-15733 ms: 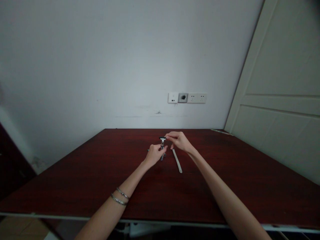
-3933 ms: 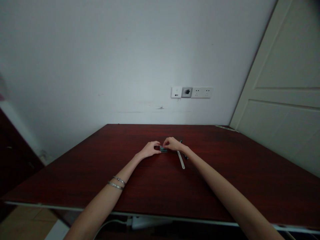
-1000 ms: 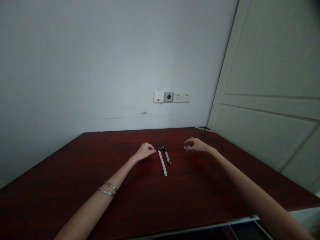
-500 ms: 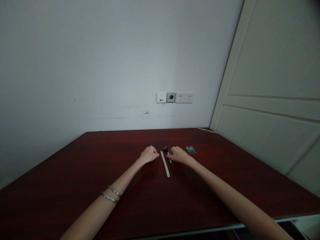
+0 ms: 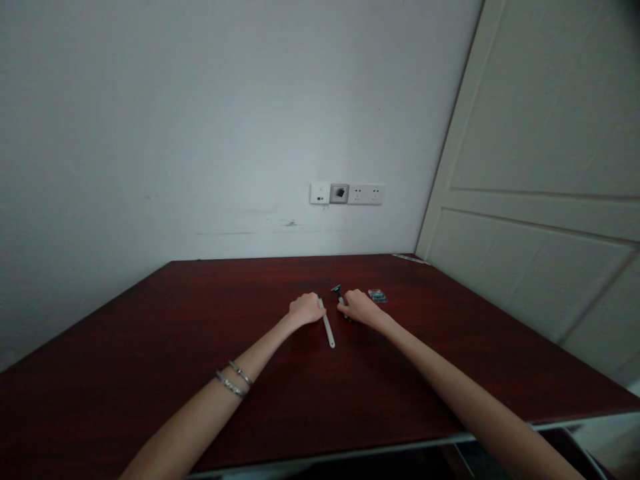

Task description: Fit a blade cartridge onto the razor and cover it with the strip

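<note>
- Red-brown table (image 5: pixel 300 407), its far edge against a pale wall (image 5: pixel 240 120); a row of sockets (image 5: pixel 366 194) is mounted above, and a panelled door (image 5: pixel 535 140) stands at the right.
- Left hand (image 5: pixel 306 309): fingers drawn together on the upper part of the white stick (image 5: pixel 329 331). A dark tip projects beyond the grip; the longer, holed end extends toward the viewer.
- Right hand (image 5: pixel 361 307): thumb and fingers closed on the handle of the razor (image 5: pixel 337 289). Its head projects beyond the grip, on the wall side; the handle's end shows just below the thumb.
- Stick and razor: side by side, apart, between the two hands.
- Clear case (image 5: pixel 378 296): flat on the table, just to the right of the right hand; contents too small to identify.
- Bracelets (image 5: pixel 233 383): two, around the left forearm.
</note>
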`<action>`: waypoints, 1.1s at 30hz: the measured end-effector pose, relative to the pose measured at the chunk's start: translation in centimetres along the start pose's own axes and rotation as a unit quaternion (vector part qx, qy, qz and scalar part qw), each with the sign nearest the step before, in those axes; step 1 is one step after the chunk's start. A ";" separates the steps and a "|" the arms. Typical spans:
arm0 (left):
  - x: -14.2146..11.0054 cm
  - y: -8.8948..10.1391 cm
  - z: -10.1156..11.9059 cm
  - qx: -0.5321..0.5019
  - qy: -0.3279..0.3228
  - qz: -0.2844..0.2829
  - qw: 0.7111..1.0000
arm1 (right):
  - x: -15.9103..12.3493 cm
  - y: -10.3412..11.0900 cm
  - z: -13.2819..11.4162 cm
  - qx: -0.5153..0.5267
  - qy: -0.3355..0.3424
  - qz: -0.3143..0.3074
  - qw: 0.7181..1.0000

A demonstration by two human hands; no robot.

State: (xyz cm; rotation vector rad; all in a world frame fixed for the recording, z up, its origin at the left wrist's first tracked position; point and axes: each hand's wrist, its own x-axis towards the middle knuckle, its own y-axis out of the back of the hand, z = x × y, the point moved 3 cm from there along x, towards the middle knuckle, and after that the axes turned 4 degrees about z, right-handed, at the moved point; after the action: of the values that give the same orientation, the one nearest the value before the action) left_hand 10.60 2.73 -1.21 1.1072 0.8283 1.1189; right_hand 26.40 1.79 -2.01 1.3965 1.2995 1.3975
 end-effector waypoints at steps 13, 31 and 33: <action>-0.2 -1.2 1.2 0.017 -0.021 -0.006 1.000 | -0.8 2.4 13.3 0.002 -0.104 0.012 0.995; -0.5 -1.7 1.2 0.016 -0.003 0.025 1.000 | -0.9 1.3 14.9 -0.007 -0.107 -0.024 0.994; -0.5 -1.3 1.2 0.005 -0.001 0.038 0.999 | -1.0 1.9 14.4 -0.014 -0.110 -0.007 0.994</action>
State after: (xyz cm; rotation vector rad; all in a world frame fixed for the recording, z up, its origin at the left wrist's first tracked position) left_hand 11.90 1.90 -2.17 1.1574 0.7960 1.1773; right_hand 40.92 2.47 -2.01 1.4738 1.1398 1.2087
